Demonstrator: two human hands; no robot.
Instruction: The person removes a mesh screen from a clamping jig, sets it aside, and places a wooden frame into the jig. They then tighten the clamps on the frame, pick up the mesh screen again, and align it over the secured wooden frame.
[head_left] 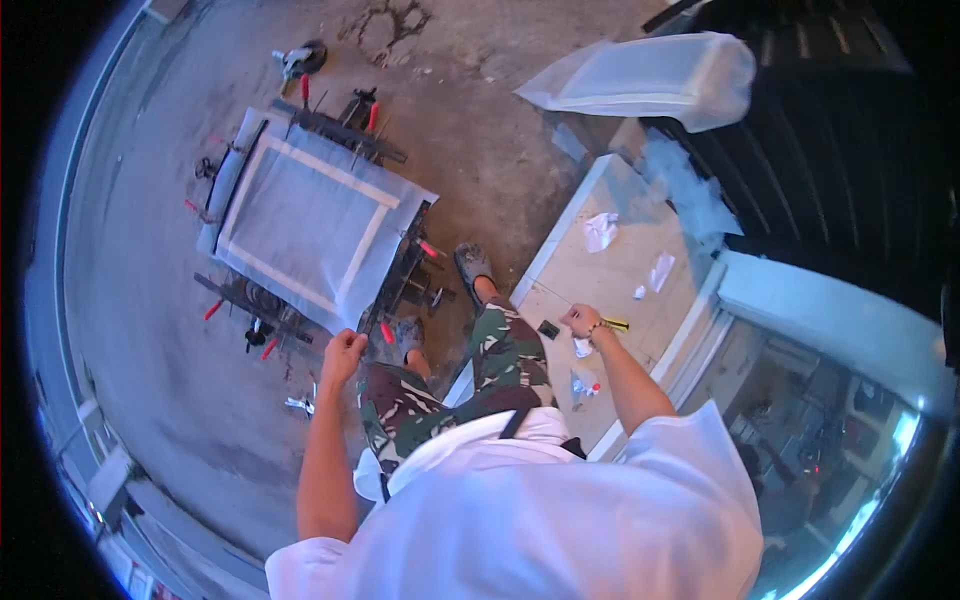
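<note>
In front of me a translucent white sheet [305, 205] with a paler rectangular band around it lies over a dark metal frame [265, 295]. My left hand [346, 352] is closed at the sheet's nearest corner, fingers pinched on its edge. Out to the right, over the pale tiled step, my right hand [580, 320] is closed around a slim yellow-and-black tool [616, 324]; its kind is not clear. Beside those fingers is a small dark square piece [548, 328]. Several red-handled clamps [388, 332] surround the frame.
Crumpled white scraps [601, 232] lie on the tiled step [560, 265]. A small clear bag with a red spot [584, 386] lies near my right forearm. Translucent plastic wrapping [640, 80] is bundled at the far right. A loose caster wheel [312, 56] sits on the concrete floor.
</note>
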